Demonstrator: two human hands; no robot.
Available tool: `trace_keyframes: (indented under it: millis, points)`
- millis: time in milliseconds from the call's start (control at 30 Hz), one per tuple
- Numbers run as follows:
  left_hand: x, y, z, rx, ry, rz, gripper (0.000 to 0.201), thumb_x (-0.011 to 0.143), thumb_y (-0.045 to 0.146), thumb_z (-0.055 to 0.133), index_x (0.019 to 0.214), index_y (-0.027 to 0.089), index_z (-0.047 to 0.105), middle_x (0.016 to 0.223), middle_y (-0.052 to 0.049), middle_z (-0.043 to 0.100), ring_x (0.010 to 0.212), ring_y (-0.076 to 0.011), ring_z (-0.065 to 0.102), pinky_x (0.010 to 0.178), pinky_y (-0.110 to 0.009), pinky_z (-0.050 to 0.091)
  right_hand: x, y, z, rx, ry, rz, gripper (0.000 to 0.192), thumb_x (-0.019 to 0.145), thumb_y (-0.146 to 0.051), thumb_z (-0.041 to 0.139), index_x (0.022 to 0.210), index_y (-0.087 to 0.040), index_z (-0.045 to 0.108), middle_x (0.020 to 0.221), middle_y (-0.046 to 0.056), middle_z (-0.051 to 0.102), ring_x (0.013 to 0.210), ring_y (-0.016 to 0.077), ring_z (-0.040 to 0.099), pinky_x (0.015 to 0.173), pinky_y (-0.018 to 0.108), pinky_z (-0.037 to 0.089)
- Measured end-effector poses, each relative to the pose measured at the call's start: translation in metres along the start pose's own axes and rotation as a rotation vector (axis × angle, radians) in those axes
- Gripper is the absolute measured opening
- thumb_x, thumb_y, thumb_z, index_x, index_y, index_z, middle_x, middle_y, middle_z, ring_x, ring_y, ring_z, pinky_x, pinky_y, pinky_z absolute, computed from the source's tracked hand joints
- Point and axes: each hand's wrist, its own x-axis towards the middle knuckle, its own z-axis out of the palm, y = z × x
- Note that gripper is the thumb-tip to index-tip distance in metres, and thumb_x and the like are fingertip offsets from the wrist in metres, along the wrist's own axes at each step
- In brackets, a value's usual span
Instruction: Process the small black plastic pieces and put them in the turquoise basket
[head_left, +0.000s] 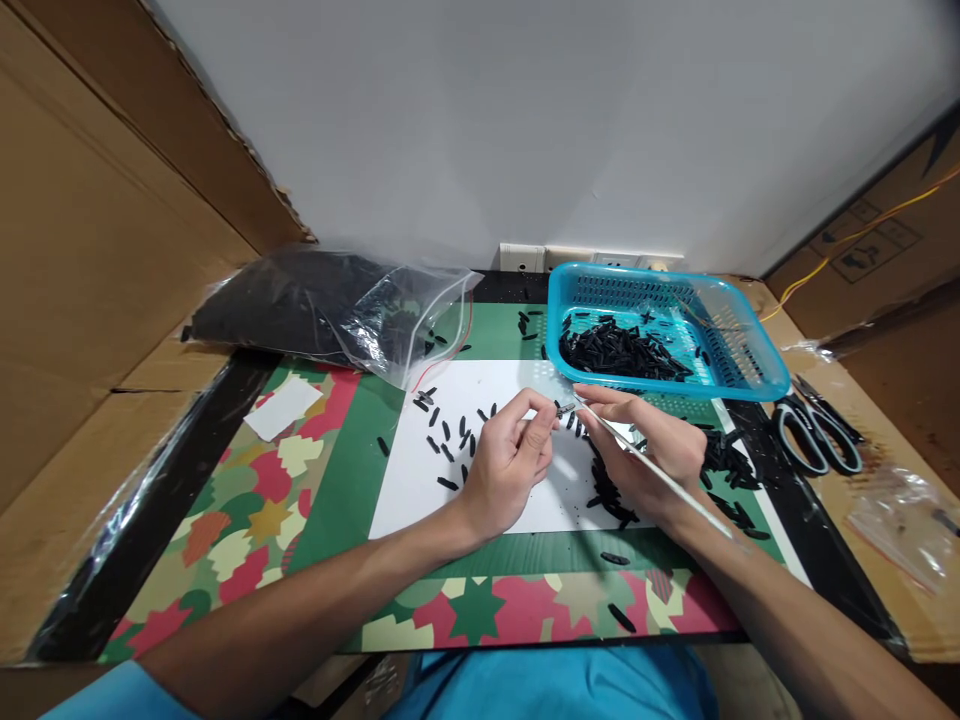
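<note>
My left hand (511, 455) is closed above the white paper (409, 500), its thumb and fingertips pinching a small black piece (564, 409) with a light glint. In my right hand (652, 440) is a thin pale stick (660, 475), held like a pen, with its tip close to that piece. The stick's far end slants back over my right wrist. Slender black pieces (448, 430) lie scattered on the paper left of my hands. A denser pile of them (611, 500) is partly hidden by my right hand.
A blue plastic basket (667, 385) at the back right holds many black pieces and some thin sticks. Behind on the left lies a clear zip bag (315, 310) full of dark material. Scissors (814, 440) and a small plastic bag (904, 520) lie at the right.
</note>
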Motion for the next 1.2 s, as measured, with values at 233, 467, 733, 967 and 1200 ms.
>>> trace_keyframes:
  millis: [233, 467, 733, 967, 1200]
  points:
    - [-0.001, -0.001, -0.001, 0.086, 0.068, 0.062, 0.031, 0.105, 0.05, 0.058, 0.093, 0.022, 0.053, 0.054, 0.01, 0.038, 0.044, -0.0055, 0.03, 0.042, -0.017, 0.025, 0.004, -0.002, -0.004, 0.041, -0.021, 0.013, 0.015, 0.093, -0.01, 0.078, 0.098, -0.022, 0.072, 0.093, 0.005, 0.084, 0.083, 0.0208, 0.082, 0.076, 0.028, 0.064]
    - [-0.001, -0.001, -0.002, 0.085, 0.086, 0.062, 0.031, 0.106, 0.05, 0.057, 0.093, 0.022, 0.055, 0.056, 0.01, 0.037, 0.045, -0.0058, 0.029, 0.042, -0.018, 0.025, 0.005, 0.001, -0.006, -0.052, -0.188, -0.046, 0.01, 0.097, -0.01, 0.071, 0.099, -0.019, 0.069, 0.077, 0.002, 0.073, 0.059, 0.0141, 0.065, 0.057, 0.026, 0.051]
    - [-0.001, -0.003, -0.003, 0.114, 0.119, 0.042, 0.032, 0.105, 0.052, 0.056, 0.094, 0.022, 0.054, 0.057, 0.009, 0.038, 0.047, -0.0067, 0.03, 0.044, -0.019, 0.027, 0.01, -0.01, -0.006, 0.109, -0.033, -0.034, 0.02, 0.088, -0.005, 0.079, 0.098, -0.02, 0.072, 0.09, 0.007, 0.076, 0.079, 0.02, 0.074, 0.07, 0.031, 0.061]
    - [-0.003, -0.004, -0.003, 0.184, 0.108, 0.044, 0.032, 0.105, 0.051, 0.056, 0.093, 0.022, 0.055, 0.058, 0.009, 0.039, 0.049, -0.007, 0.032, 0.047, -0.019, 0.028, 0.009, -0.012, -0.007, 0.178, -0.091, 0.047, 0.019, 0.09, -0.008, 0.077, 0.101, -0.024, 0.074, 0.11, 0.01, 0.082, 0.098, 0.025, 0.081, 0.085, 0.038, 0.067]
    - [-0.005, -0.003, -0.003, 0.242, 0.121, 0.081, 0.031, 0.107, 0.05, 0.054, 0.094, 0.022, 0.055, 0.059, 0.008, 0.039, 0.049, -0.0077, 0.033, 0.049, -0.021, 0.029, 0.005, -0.01, -0.007, 0.235, -0.108, 0.128, 0.015, 0.092, -0.011, 0.077, 0.098, -0.024, 0.074, 0.108, 0.008, 0.085, 0.099, 0.0261, 0.083, 0.084, 0.038, 0.069]
